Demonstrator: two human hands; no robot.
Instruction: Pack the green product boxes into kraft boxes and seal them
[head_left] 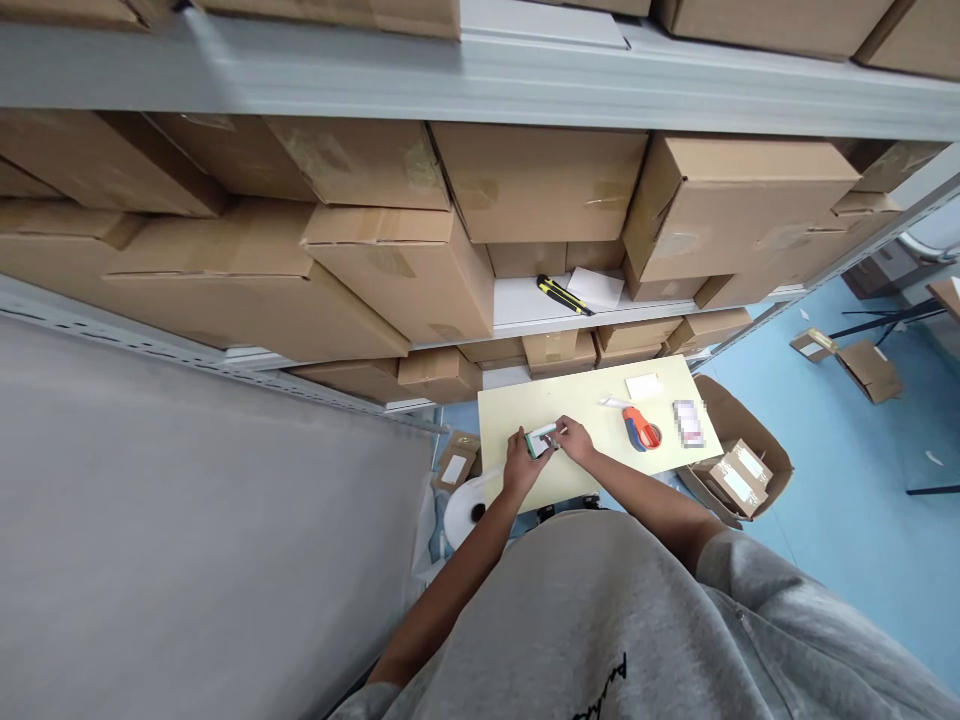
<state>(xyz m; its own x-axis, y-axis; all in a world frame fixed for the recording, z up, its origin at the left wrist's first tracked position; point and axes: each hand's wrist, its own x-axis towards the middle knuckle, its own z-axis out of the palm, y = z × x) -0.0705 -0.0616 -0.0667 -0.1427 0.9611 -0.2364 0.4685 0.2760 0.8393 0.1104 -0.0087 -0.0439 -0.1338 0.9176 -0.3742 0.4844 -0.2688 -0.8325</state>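
My left hand (521,465) and my right hand (574,441) meet over a pale yellow tabletop (559,415). Between them they hold a small white-and-green box (539,440), pinched at its ends. An orange tape dispenser (641,430) lies to the right of my right hand. Beyond it is a pixelated flat packet (688,423). A small white sheet (643,386) rests near the far edge of the table.
Stacked cardboard boxes (540,180) fill grey metal shelves ahead, with a yellow-and-black utility knife (564,294) on one shelf. An open carton (739,465) holding small boxes sits right of the table. A white roll (465,510) stands at lower left, on a blue floor.
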